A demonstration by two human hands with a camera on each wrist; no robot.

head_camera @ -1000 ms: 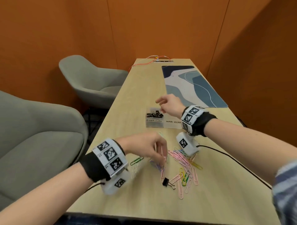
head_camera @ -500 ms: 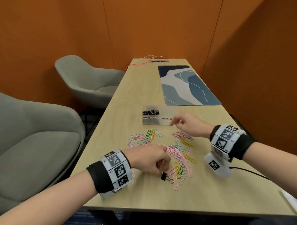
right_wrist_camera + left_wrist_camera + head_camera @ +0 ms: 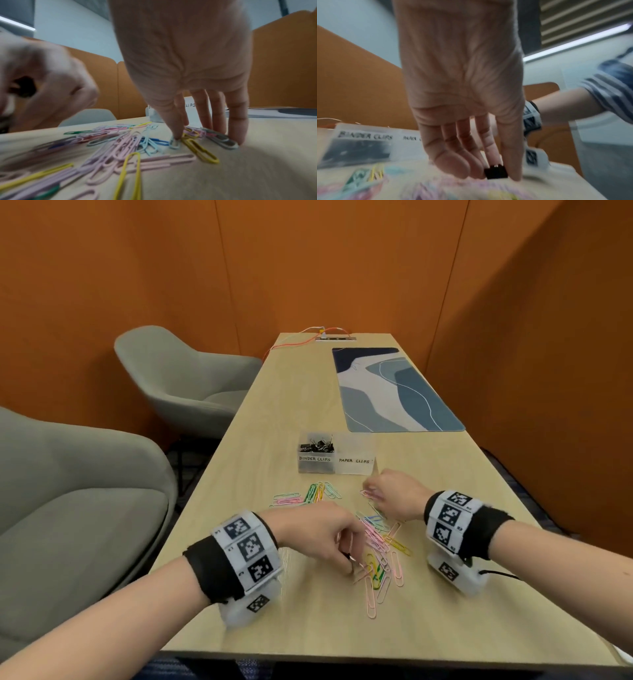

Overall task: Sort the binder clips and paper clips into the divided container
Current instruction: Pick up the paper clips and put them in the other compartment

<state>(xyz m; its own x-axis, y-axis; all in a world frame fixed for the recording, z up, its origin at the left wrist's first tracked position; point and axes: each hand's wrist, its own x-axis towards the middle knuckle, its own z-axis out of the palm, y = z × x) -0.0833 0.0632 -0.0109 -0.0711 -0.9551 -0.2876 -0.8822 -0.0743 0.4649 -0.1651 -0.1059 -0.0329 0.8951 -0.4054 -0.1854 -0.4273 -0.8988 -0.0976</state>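
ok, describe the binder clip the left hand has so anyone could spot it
On the wooden table, find the loose paper clips nearest the person. The left hand pinches the binder clip above them: small, black and boxy, unlike the thin coloured wire loops.

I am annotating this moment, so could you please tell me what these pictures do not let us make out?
- Head view: the left hand hides the binder clip it pinches.
- Head view: the right hand covers its own fingertips, so any grip on the paper clips is unclear.
- Head view: the container wall hides whether the paper-clip half holds anything.
- Left wrist view: blur smears the clips.
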